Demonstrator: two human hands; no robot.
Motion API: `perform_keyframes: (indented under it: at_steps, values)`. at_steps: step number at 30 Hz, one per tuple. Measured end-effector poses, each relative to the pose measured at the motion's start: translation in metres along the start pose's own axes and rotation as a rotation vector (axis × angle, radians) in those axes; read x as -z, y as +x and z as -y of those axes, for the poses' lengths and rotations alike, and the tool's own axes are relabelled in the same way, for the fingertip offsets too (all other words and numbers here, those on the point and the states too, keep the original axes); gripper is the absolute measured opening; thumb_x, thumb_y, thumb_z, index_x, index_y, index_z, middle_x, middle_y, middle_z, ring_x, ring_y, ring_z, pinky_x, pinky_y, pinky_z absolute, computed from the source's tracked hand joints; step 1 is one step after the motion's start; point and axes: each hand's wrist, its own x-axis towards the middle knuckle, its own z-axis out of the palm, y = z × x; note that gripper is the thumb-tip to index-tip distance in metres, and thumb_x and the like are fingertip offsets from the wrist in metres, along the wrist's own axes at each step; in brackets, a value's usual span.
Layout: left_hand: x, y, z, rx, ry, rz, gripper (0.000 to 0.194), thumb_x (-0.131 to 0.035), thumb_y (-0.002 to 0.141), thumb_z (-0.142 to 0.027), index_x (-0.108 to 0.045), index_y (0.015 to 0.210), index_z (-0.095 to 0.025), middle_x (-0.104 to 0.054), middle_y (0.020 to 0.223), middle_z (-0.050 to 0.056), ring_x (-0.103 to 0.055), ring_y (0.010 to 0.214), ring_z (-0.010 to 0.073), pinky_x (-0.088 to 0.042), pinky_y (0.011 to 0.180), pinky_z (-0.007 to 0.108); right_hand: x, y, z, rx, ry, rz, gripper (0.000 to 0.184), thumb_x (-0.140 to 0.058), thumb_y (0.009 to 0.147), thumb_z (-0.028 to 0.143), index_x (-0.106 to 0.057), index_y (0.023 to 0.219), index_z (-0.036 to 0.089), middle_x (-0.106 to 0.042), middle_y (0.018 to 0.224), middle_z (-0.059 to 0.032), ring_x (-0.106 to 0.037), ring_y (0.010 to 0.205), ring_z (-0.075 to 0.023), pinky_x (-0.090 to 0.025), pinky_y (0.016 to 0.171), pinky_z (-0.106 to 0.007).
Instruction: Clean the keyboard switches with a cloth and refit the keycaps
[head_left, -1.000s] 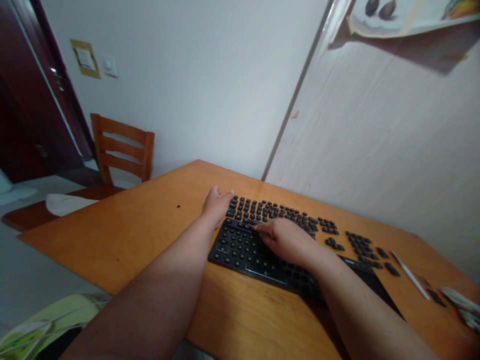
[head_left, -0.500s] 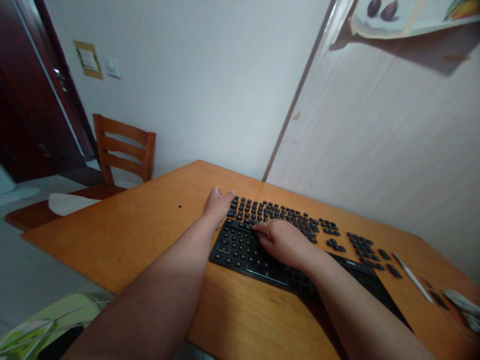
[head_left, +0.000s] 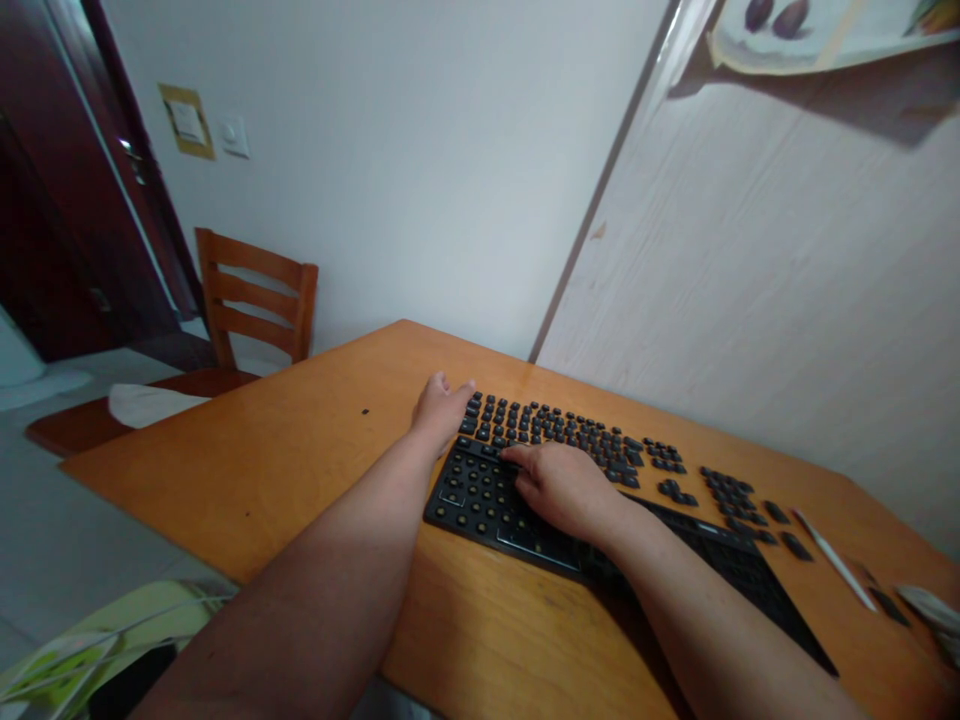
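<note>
A black keyboard base [head_left: 486, 540] lies on the wooden table, most of its key positions bare with small pale round studs. A few black keycaps [head_left: 465, 442] sit along its far-left top row. My right hand [head_left: 562, 485] is over the base, with its index fingertip on that row and its thumb apart below; the other fingers are mostly hidden. Around the far-left corner rests my left hand [head_left: 442, 405], thumb and a finger apart, nothing visible held. Rows of loose black keycaps [head_left: 574, 425] lie just beyond the base.
More loose keycaps [head_left: 727, 495] lie to the right, near a thin white stick [head_left: 836, 560] and a whitish cloth-like thing [head_left: 930, 610]. One small black piece [head_left: 365, 411] is on the table's left. Behind that side stands a wooden chair [head_left: 255, 290]. A wall borders the table's far edge.
The whole view has shifted slightly, so everything appears a little further right. My right index fingertip stays on the top row, and my left hand keeps its place at the corner.
</note>
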Motion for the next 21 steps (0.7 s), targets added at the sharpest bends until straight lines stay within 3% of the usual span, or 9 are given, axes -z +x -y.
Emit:
perform_keyframes:
  at_steps: [9,17,21]
  values:
    - [-0.0011,0.0035,0.0030,-0.001,0.041,-0.006,0.084,-0.068,0.079,-0.055,-0.039,0.147,-0.015,-0.049,0.147,0.019,-0.052,0.132,0.0265,-0.041,0.103,0.031,-0.0015,-0.0013,0.0048,0.013,-0.006,-0.028,0.053,-0.045,0.088,0.022,-0.055,0.140,0.030,-0.075,0.109,-0.0070,-0.071,0.096,-0.0243,-0.050,0.082,-0.034]
    - [-0.0023,0.0018,0.0015,0.003,0.000,-0.006,0.082,-0.069,0.080,-0.052,-0.040,0.147,-0.016,-0.048,0.148,0.019,-0.051,0.133,0.0263,-0.040,0.105,0.033,-0.0054,0.0025,0.0052,0.025,-0.054,0.024,0.057,-0.045,0.088,0.024,-0.052,0.143,0.034,-0.075,0.110,-0.0086,-0.072,0.095,-0.0283,-0.051,0.081,-0.039]
    - [-0.0018,0.0032,0.0037,-0.013,-0.007,-0.004,0.085,-0.069,0.079,-0.055,-0.039,0.147,-0.015,-0.048,0.147,0.020,-0.050,0.134,0.0277,-0.040,0.105,0.034,-0.0028,0.0008,0.0005,0.034,0.022,0.024,0.059,-0.047,0.086,0.024,-0.051,0.144,0.035,-0.072,0.120,-0.0065,-0.069,0.104,-0.0278,-0.051,0.087,-0.039]
